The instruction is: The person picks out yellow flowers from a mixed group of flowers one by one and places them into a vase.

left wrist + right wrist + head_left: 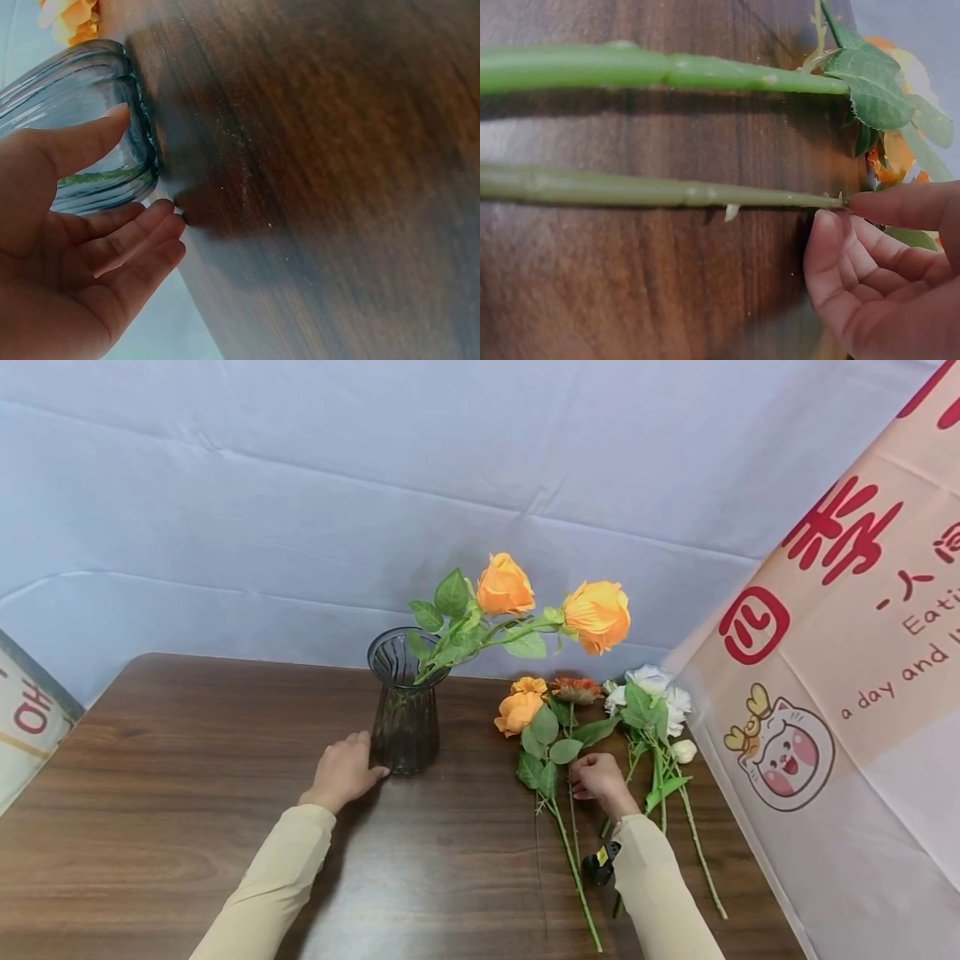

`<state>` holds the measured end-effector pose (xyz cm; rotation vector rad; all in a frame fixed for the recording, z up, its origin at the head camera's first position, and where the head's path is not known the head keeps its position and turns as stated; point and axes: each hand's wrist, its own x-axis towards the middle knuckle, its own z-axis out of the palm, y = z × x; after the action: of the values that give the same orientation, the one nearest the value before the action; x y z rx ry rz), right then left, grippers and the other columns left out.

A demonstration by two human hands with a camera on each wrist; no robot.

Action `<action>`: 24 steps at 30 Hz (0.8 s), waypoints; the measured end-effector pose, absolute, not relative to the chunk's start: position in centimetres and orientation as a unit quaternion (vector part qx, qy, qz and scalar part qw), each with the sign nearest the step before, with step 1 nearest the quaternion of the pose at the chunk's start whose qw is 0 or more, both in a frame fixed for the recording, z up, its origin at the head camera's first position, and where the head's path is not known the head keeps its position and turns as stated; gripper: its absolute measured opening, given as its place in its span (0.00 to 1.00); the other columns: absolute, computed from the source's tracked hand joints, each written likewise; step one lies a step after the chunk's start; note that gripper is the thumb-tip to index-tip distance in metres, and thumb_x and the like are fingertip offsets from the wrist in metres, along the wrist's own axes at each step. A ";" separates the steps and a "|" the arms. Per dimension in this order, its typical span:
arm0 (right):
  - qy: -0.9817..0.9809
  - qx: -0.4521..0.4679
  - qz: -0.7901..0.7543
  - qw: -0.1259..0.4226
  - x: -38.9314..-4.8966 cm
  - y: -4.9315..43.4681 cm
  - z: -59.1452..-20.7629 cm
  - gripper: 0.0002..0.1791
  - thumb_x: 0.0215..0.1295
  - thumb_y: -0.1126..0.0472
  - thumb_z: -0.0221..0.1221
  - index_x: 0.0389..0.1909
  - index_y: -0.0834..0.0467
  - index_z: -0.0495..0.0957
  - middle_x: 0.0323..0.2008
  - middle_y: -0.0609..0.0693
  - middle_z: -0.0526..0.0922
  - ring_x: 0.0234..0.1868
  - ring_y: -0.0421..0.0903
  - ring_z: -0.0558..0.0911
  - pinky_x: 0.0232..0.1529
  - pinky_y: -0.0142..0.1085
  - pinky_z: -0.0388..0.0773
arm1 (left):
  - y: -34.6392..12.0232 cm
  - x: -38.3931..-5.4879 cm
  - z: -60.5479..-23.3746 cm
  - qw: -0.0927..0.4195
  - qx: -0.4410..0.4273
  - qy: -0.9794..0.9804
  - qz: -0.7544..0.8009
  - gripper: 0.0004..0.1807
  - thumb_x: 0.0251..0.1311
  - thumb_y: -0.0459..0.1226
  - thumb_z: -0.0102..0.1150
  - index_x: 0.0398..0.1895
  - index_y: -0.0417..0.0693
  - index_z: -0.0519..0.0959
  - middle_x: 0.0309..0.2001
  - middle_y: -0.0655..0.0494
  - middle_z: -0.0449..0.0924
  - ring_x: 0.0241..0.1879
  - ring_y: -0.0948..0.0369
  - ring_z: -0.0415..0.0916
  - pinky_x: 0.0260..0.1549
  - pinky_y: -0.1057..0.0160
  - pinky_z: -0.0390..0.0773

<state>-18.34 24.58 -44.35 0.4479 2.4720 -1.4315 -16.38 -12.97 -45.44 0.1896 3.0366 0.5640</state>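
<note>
A dark ribbed glass vase [406,727] stands upright on the table, holding two orange roses [597,615] that lean to the right. My left hand [343,770] holds the vase low on its left side; in the left wrist view the thumb lies across the glass [94,135] and the fingers are on the other side. Farther right, my right hand [600,783] pinches a thin olive-green stem [667,193] between thumb and forefinger. This stem appears to belong to the rust-orange flower [576,689]. Beside it lies a leafy orange flower [519,713] with a thicker green stem [630,69].
White flowers [660,693] with green stems lie at the right side of the brown wooden table [187,793]. A pale cloth [262,510] hangs behind the table, and a printed banner [847,693] borders its right edge. A black device [600,863] is by my right wrist.
</note>
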 end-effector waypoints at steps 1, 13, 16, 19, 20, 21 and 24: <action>0.847 0.155 -0.493 0.125 -18.3 24.6 -44.3 0.11 0.57 0.76 0.44 0.38 0.75 0.72 0.25 0.59 0.75 0.19 0.45 0.75 0.23 0.37 0.79 | -13.0 -16.4 -45.4 0.024 0.061 0.981 0.182 0.36 0.53 0.44 0.63 0.54 0.22 0.65 0.50 0.29 0.70 0.48 0.38 0.70 0.48 0.43 0.68; 0.821 0.168 -0.521 0.158 -18.3 25.4 -44.1 0.12 0.56 0.76 0.49 0.40 0.78 0.71 0.20 0.55 0.75 0.17 0.44 0.76 0.21 0.35 0.77 | -13.0 -16.4 -45.6 0.020 0.062 0.981 0.184 0.35 0.52 0.44 0.64 0.53 0.23 0.66 0.49 0.29 0.71 0.46 0.37 0.71 0.48 0.43 0.69; 0.817 0.168 -0.525 0.167 -18.1 25.5 -43.9 0.12 0.56 0.76 0.50 0.41 0.78 0.71 0.19 0.55 0.75 0.17 0.44 0.76 0.21 0.35 0.77 | -13.0 -16.4 -45.6 0.019 0.062 0.980 0.187 0.36 0.52 0.44 0.64 0.54 0.23 0.66 0.49 0.29 0.71 0.47 0.37 0.70 0.48 0.42 0.69; 0.814 0.162 -0.530 0.175 -18.0 25.8 -43.7 0.12 0.56 0.76 0.50 0.41 0.79 0.71 0.18 0.54 0.75 0.17 0.44 0.76 0.21 0.34 0.77 | -13.0 -16.4 -45.5 0.019 0.062 0.980 0.189 0.36 0.52 0.44 0.64 0.54 0.23 0.66 0.49 0.29 0.71 0.47 0.37 0.70 0.48 0.42 0.68; 0.812 0.161 -0.532 0.177 -18.0 25.8 -43.6 0.12 0.56 0.76 0.50 0.41 0.79 0.71 0.18 0.54 0.75 0.17 0.43 0.75 0.21 0.34 0.77 | -13.1 -16.4 -45.5 0.019 0.062 0.980 0.189 0.36 0.52 0.44 0.64 0.54 0.23 0.66 0.49 0.29 0.71 0.46 0.37 0.70 0.48 0.42 0.68; 0.812 0.158 -0.533 0.179 -17.9 25.9 -43.6 0.12 0.56 0.76 0.49 0.41 0.79 0.71 0.17 0.53 0.74 0.16 0.43 0.75 0.20 0.34 0.77 | -13.1 -16.4 -45.5 0.018 0.062 0.980 0.189 0.36 0.52 0.44 0.64 0.54 0.23 0.66 0.49 0.29 0.71 0.46 0.37 0.71 0.48 0.42 0.69; 0.808 0.152 -0.539 0.183 -17.7 26.1 -43.4 0.12 0.56 0.76 0.49 0.40 0.79 0.71 0.16 0.53 0.74 0.16 0.43 0.74 0.19 0.33 0.76 | -13.0 -16.4 -45.5 0.016 0.063 0.980 0.189 0.35 0.51 0.44 0.64 0.52 0.23 0.66 0.47 0.30 0.72 0.44 0.37 0.71 0.46 0.43 0.69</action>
<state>-17.75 26.12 -43.40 0.4282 2.2797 -1.5192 -16.37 -13.04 -45.53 0.1955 3.0469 0.5869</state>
